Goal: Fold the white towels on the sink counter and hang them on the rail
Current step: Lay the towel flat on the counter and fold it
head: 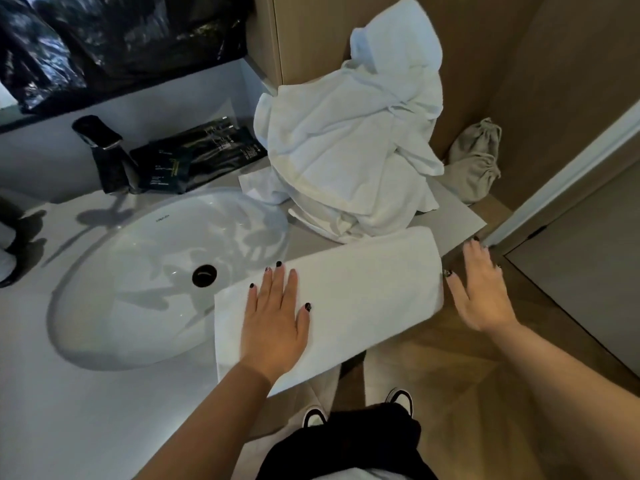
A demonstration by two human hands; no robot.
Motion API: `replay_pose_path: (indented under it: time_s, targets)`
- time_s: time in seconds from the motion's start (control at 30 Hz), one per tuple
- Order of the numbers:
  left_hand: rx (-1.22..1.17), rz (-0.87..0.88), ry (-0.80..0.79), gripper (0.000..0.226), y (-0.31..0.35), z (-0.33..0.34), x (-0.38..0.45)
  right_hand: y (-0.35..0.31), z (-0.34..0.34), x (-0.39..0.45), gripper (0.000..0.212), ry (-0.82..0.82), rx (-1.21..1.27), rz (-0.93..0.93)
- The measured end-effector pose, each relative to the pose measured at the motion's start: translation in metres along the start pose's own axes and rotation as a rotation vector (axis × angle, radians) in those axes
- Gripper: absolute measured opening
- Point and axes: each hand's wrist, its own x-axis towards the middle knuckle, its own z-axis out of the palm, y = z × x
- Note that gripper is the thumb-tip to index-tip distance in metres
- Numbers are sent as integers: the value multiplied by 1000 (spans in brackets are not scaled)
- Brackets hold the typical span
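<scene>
1. Folded towel [363, 292] lying flat at table [86, 427] front edge, partly over sink [138, 271] rim;
2. Left hand [273, 323] pressing it, fingers straight;
3. Right hand [479, 289] open, beside its right end;
4. Crumpled towels [346, 140] heaped behind.

Folded white towel [363, 289] flat on counter edge; crumpled white towels [349, 150] heaped behind it.
</scene>
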Motion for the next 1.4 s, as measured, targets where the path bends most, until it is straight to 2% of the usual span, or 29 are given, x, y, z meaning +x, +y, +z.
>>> replay_pose_path:
  time_s: [0.07, 0.13, 0.2, 0.27, 0.33, 0.4, 0.5, 0.6, 0.73, 0.87, 1.0, 1.1, 1.2, 1.27, 1.4]
  targets:
    - [-3, 10, 33, 62, 8, -2, -2, -10, 6, -32, 65, 143, 151, 101]
    - [-37, 107, 71, 60, 19, -3, -6, -39, 23, -67, 66, 175, 400, 225]
    - [-11, 224, 42, 61, 30, 2, -10, -76, 43, -91, 69, 106, 744, 424]
    - [44, 264, 15, 64, 35, 6, -9, -110, 60, -100, 72, -17, 1201, 719]
    - [52, 264, 16, 65, 33, 8, -5, -134, 71, -103, 57, -197, 1698, 936]
    - [34, 281, 15, 63, 28, 9, -4, -148, 81, -110, 48, -322, 1950, 980]
    - [-3, 305, 5, 62, 24, 11, -6, -151, 95, -124, 53, -295, 2140, 937]
    - [12, 299, 0, 63, 24, 11, -6, -144, 93, -127, 49, -305, 2290, 852]
    - [13, 299, -31, 71, 21, 11, -5, -128, 84, -115, 51, -189, 2226, 833]
    - [130, 372, -90, 97, 18, 13, -6, -113, 74, -104, 38, -80, 2116, 835]
    - [220, 414, -138, 118, 17, 12, -5, -88, 54, -92, 23, 152, 1949, 980]
    - [232, 415, -166, 123, 17, 10, -6, -61, 35, -83, 17, 271, 1836, 1044]
    - [201, 403, -195, 122, 18, 5, -10, -44, 16, -77, 37, 272, 1639, 932]
    - [150, 396, -213, 117, 16, 1, -16, -38, 6, -75, 49, 231, 1402, 828]
    - [113, 426, -192, 106, 1, -2, -43, -29, -13, -72, 35, 94, 911, 552]
